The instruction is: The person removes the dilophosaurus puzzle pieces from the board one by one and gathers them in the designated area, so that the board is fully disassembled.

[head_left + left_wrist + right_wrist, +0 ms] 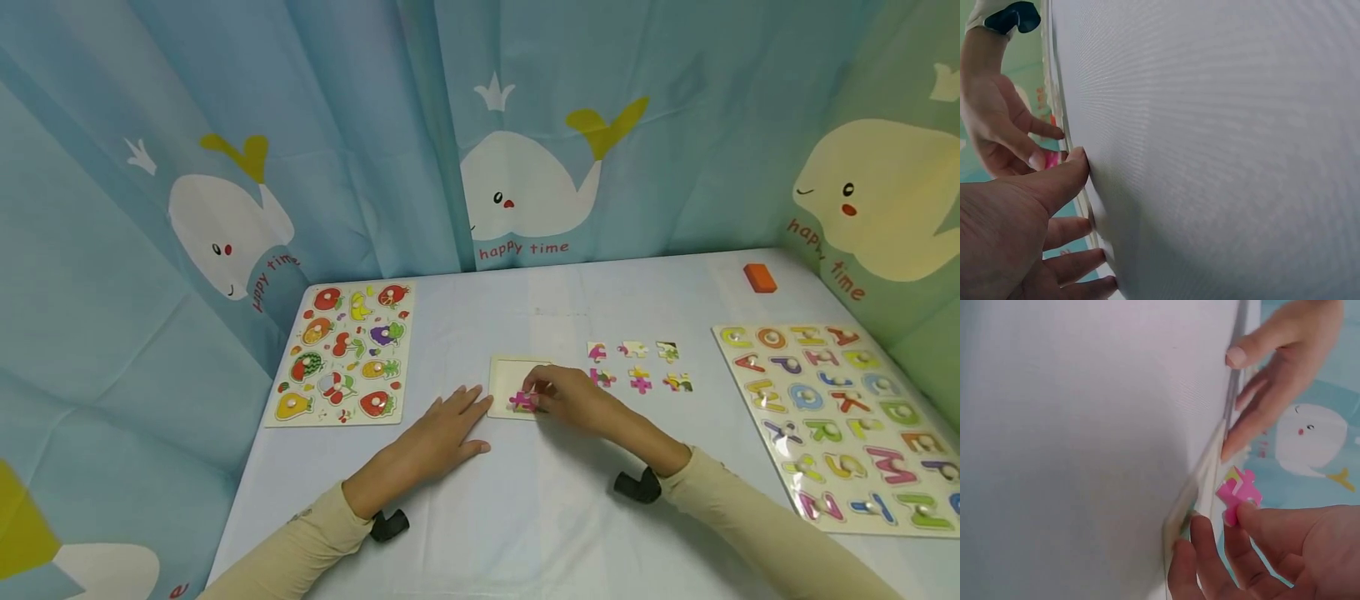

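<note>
A pink jigsaw piece (1239, 490) with a bit of yellow is pinched between the thumb and fingers of my right hand (573, 402), over the lower part of a small cream puzzle tray (510, 371). In the right wrist view, a greenish patch (1188, 517) shows inside the tray near my fingertips; its shape is mostly hidden. My left hand (442, 437) lies spread on the table, palm down, its fingertips at the tray's left edge. Right of the tray, several loose jigsaw pieces (640, 380) lie in two rows.
A fruit knob puzzle board (408, 342) lies at the left, a letter puzzle board (806, 421) at the right. An orange block (760, 278) sits near the far right corner of the white-covered table (517, 517). Blue whale-print curtains (375, 125) hang behind and beside it.
</note>
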{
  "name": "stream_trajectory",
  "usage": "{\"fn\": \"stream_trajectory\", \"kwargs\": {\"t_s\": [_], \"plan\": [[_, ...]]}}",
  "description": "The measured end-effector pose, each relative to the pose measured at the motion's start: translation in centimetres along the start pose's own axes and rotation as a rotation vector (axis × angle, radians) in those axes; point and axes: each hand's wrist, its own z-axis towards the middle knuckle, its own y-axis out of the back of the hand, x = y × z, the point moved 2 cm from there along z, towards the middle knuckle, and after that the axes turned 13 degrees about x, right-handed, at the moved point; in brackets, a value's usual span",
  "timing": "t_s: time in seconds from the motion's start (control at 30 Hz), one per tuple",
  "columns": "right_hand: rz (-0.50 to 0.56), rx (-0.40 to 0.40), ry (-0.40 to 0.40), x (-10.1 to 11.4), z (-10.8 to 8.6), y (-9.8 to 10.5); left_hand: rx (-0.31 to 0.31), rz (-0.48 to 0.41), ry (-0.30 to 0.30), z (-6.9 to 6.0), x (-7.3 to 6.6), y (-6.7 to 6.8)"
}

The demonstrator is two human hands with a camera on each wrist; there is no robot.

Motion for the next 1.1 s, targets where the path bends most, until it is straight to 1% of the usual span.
{"fn": "stream_trajectory", "kwargs": {"t_s": [0.13, 0.27, 0.4, 0.47, 0.63, 0.73, 0.8, 0.87, 0.97, 1.03, 1.1], "plan": [[0.023, 0.013, -0.003, -0.1, -0.7, 1.2, 0.004, -0.001, 0.0, 0.0, 0.0, 0.1], [0.013, -0.022, -0.036, -0.7, -2.2, 3.3, 0.002, 0.0, -0.002, 0.0, 0.0, 0.0], [0.011, -0.056, -0.061, -1.9, -4.5, 5.7, -0.007, -0.003, -0.004, 0.0, 0.0, -0.1], [-0.002, -0.066, -0.059, -2.7, -5.7, 6.8, -0.01, -0.004, -0.005, 0.0, 0.0, -0.1], [-0.055, -0.08, -0.103, -5.3, -9.0, 8.5, -0.012, 0.003, -0.009, 0.0, 0.1, -0.1], [-0.082, -0.067, -0.131, -6.8, -10.6, 8.9, -0.01, 0.011, -0.014, -0.1, 0.0, 0.0], [-0.067, -0.04, -0.118, -7.6, -11.3, 8.8, -0.014, 0.012, -0.02, -0.1, 0.0, 0.0], [-0.031, -0.009, -0.089, -8.1, -11.8, 8.6, -0.013, 0.008, -0.025, -0.2, -0.1, 0.1], [0.025, 0.028, -0.056, -8.6, -12.2, 8.1, -0.017, 0.0, -0.028, -0.3, -0.2, 0.1], [0.033, 0.04, -0.065, -8.8, -12.1, 7.7, -0.013, -0.002, -0.024, -0.3, -0.2, 0.1], [0.009, 0.037, -0.091, -8.9, -11.9, 7.4, -0.015, 0.0, -0.023, -0.3, -0.1, 0.1]]}}
